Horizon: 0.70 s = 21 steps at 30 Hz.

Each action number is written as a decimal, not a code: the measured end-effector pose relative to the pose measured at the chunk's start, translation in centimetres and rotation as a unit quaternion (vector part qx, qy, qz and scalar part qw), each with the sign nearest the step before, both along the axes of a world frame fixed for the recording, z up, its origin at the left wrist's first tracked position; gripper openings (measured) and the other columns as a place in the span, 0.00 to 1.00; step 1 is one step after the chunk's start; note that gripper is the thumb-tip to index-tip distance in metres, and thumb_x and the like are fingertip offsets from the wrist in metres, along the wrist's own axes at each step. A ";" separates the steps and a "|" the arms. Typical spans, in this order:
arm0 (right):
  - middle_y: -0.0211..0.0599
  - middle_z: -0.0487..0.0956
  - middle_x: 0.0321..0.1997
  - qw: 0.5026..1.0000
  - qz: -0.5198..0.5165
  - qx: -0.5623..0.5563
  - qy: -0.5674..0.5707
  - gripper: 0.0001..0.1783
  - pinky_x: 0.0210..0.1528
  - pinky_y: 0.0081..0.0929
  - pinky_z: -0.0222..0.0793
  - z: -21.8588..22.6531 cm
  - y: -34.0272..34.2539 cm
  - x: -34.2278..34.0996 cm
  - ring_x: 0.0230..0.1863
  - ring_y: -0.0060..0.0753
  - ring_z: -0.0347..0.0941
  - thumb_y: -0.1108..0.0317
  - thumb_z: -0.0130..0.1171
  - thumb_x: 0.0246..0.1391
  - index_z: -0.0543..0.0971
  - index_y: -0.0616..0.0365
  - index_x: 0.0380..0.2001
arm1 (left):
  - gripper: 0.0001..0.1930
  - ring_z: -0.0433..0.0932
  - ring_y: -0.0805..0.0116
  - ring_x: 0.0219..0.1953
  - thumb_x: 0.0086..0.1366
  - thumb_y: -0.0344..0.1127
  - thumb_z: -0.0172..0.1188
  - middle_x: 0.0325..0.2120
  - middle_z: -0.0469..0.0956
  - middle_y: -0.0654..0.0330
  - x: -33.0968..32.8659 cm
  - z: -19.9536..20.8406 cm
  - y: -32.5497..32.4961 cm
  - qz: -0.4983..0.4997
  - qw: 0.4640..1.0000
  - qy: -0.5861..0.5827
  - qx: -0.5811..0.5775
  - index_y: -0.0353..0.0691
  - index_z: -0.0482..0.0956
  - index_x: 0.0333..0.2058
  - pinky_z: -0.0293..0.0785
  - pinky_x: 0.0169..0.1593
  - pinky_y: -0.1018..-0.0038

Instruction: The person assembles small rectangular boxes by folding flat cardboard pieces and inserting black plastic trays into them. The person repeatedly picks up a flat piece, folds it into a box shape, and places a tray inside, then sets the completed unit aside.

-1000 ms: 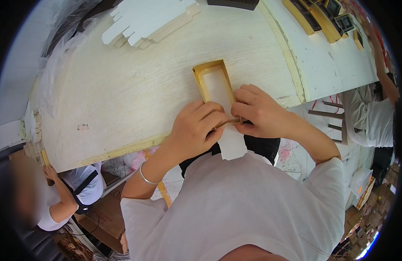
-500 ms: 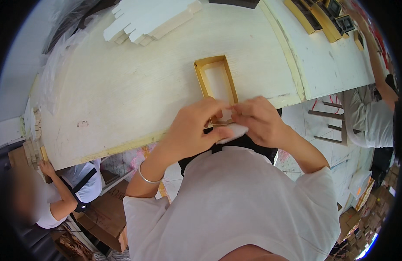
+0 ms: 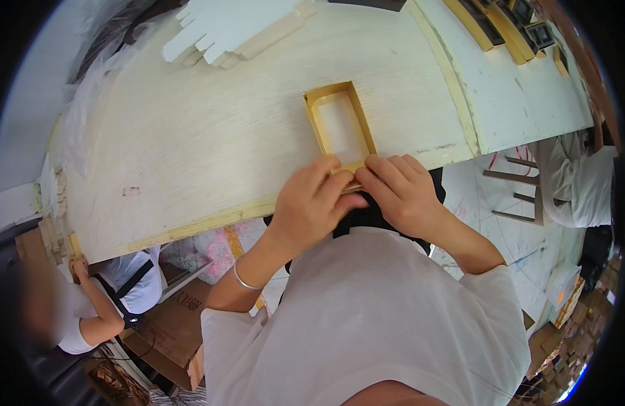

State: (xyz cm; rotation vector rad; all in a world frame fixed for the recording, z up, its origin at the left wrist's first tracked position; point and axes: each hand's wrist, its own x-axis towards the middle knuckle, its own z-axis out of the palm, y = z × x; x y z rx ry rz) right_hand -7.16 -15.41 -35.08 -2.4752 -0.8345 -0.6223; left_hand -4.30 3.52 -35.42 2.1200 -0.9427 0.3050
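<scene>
A rectangular gold cardboard box frame [image 3: 360, 120] lies at the table's near edge, its middle open to the white tabletop. My left hand [image 3: 311, 197] grips the left of its near end, fingers bent over the wall and thumb below. My right hand [image 3: 402, 191] closes on the same end from the right, fingertips pressed on the wall close to the left fingers. Between them the near wall is mostly hidden by my fingers.
A stack of white card strips [image 3: 238, 30] lies at the far left of the table [image 3: 211, 135]. Gold and black boxes [image 3: 505, 34] stand at the far right. One co-worker [image 3: 99, 318] is at the left; a stool [image 3: 522, 186] is at the right.
The pale flap that stuck out below my hands no longer shows. Both hands have come together on the frame's near end. At the right, the co-worker's arm has drawn back.
</scene>
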 end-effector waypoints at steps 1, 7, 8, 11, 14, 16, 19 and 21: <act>0.42 0.73 0.40 1.000 0.006 -0.024 0.017 0.19 0.28 0.25 0.64 0.3 0.1 0.1 0.28 0.31 0.69 0.74 0.60 0.38 0.76 0.63 0.39 | 0.07 0.74 0.62 0.27 0.54 0.27 0.64 0.38 0.73 0.56 -0.4 0.1 0.1 0.005 0.999 -0.024 0.025 0.36 0.77 0.32 0.71 0.30 0.71; 0.40 0.70 0.33 0.924 0.050 -0.134 0.355 0.13 0.31 0.29 0.66 3.7 0.4 1.5 0.32 0.38 0.72 0.73 0.61 0.43 0.73 0.62 0.34 | 0.08 0.73 0.59 0.29 0.52 0.31 0.66 0.26 0.72 0.59 1.1 3.0 0.5 -0.050 0.978 0.162 0.121 0.37 0.78 0.29 0.70 0.31 0.67; 0.40 0.70 0.35 0.914 0.091 -0.078 0.388 0.13 0.31 0.31 0.67 4.0 0.0 2.1 0.32 0.40 0.72 0.72 0.60 0.45 0.73 0.62 0.36 | 0.09 0.72 0.59 0.29 0.52 0.33 0.66 0.25 0.72 0.60 2.1 3.4 0.8 -0.075 0.973 0.168 0.140 0.37 0.78 0.29 0.69 0.32 0.67; 0.41 0.73 0.45 0.842 0.238 0.148 0.461 0.15 0.35 0.32 0.69 4.5 -1.8 3.7 0.31 0.40 0.73 0.71 0.58 0.53 0.74 0.60 0.45 | 0.14 0.71 0.58 0.31 0.49 0.42 0.68 0.25 0.71 0.60 3.5 4.5 1.6 -0.113 0.969 0.128 0.180 0.37 0.77 0.27 0.68 0.35 0.66; 0.37 0.73 0.50 0.938 -0.011 0.267 0.219 0.16 0.36 0.24 0.69 5.6 -4.3 6.6 0.31 0.26 0.71 0.74 0.59 0.53 0.75 0.60 0.46 | 0.18 0.71 0.56 0.35 0.46 0.46 0.70 0.29 0.71 0.60 3.6 3.8 1.6 -0.089 0.975 0.028 0.203 0.38 0.75 0.26 0.68 0.38 0.65; 0.39 0.74 0.48 0.970 -0.170 0.172 0.014 0.17 0.36 0.26 0.71 4.7 -8.0 11.7 0.34 0.30 0.73 0.71 0.60 0.53 0.75 0.60 0.48 | 0.16 0.71 0.56 0.36 0.48 0.43 0.69 0.32 0.71 0.58 3.7 3.0 1.6 -0.072 0.977 -0.041 0.196 0.39 0.74 0.28 0.68 0.39 0.65; 0.40 0.75 0.48 0.974 -0.176 0.011 -0.144 0.16 0.42 0.33 0.71 3.5 -10.3 17.9 0.41 0.41 0.74 0.68 0.59 0.53 0.76 0.62 0.45 | 0.18 0.72 0.54 0.40 0.48 0.37 0.69 0.39 0.73 0.55 3.7 3.8 1.2 -0.029 0.985 0.007 0.167 0.40 0.72 0.36 0.69 0.45 0.64; 0.40 0.76 0.46 0.973 -0.170 -0.090 -0.130 0.13 0.44 0.37 0.70 2.6 -10.7 20.4 0.42 0.45 0.73 0.70 0.59 0.52 0.77 0.62 0.41 | 0.24 0.72 0.52 0.43 0.46 0.35 0.70 0.44 0.72 0.54 3.6 3.9 1.2 -0.017 0.989 0.071 0.130 0.41 0.71 0.41 0.68 0.49 0.64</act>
